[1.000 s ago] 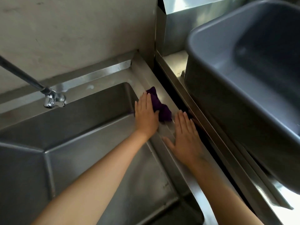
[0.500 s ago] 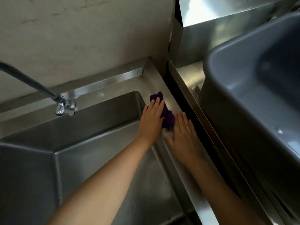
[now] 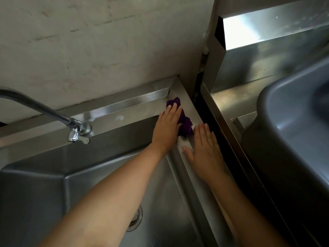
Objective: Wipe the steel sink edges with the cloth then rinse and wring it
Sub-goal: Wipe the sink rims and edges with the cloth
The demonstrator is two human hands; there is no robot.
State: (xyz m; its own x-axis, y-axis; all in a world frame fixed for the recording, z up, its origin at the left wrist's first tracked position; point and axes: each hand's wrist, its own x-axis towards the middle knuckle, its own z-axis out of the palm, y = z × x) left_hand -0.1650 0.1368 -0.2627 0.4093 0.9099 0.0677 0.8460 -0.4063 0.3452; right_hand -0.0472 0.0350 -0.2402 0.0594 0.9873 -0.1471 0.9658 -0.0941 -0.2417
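Observation:
A crumpled purple cloth [image 3: 186, 124] lies on the right edge of the steel sink [image 3: 199, 177], close to the back right corner. My left hand [image 3: 167, 129] presses flat on the cloth's left part with fingers stretched toward the corner; part of the cloth is hidden under the palm. My right hand [image 3: 204, 150] rests flat on the same edge just nearer to me, fingers apart, fingertips almost touching the cloth. The sink basin with its drain strainer [image 3: 136, 218] lies below my left forearm.
A steel tap [image 3: 76, 130] on a long spout reaches over the back edge at left. A dark gap [image 3: 210, 125] separates the sink from a steel counter at right, where a large grey plastic tub [image 3: 293, 131] stands. A stained wall is behind.
My left hand has pushed the cloth along the right edge toward the back corner. My right hand followed a little. The view has shifted up and back, showing the drain.

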